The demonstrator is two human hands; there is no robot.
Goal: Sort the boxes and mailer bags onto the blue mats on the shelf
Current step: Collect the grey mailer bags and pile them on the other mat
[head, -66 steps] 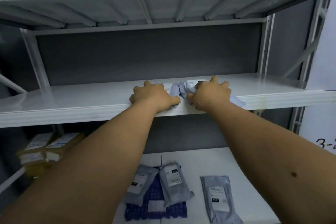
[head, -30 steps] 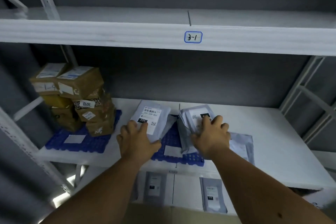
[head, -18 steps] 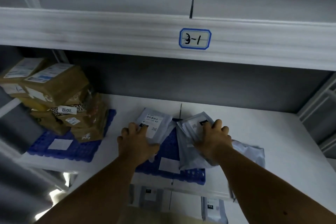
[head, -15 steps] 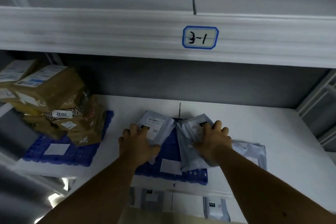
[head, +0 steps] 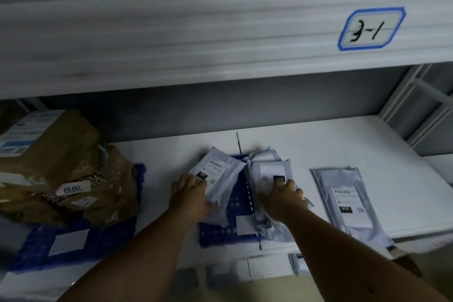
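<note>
1. Two hands are laid on grey mailer bags at the middle of the white shelf (head: pixel 318 154), each on a different bag.
2. The left hand (head: pixel 190 195) is pressed on the near end of the left mailer bag (head: pixel 220 174); the thumb seems tucked under the bag's edge, so the bag is taken to be pinched, though the blur leaves this uncertain.
3. The right hand (head: pixel 284 197) is spread flat on the right mailer bag (head: pixel 268 174), fingers straight and slightly apart, nothing being clasped.
4. Both bags are seen lying on the middle blue mat (head: pixel 235 203), the left bag at its 10 o'clock corner and the right bag along its 3 o'clock edge, with a strip of mat left bare between them.
5. A third mailer bag (head: pixel 345 203) is laid flat on the bare shelf at 3 o'clock from the right hand, off the mat and apart from the other bags.
6. A stack of brown boxes (head: pixel 61 167) is piled on a second blue mat (head: pixel 81 245) at 9 o'clock from the hands.
7. A blue-edged label (head: pixel 371 28) marked "3-1" is fixed to the front edge of the shelf above, at 1 o'clock.
</note>
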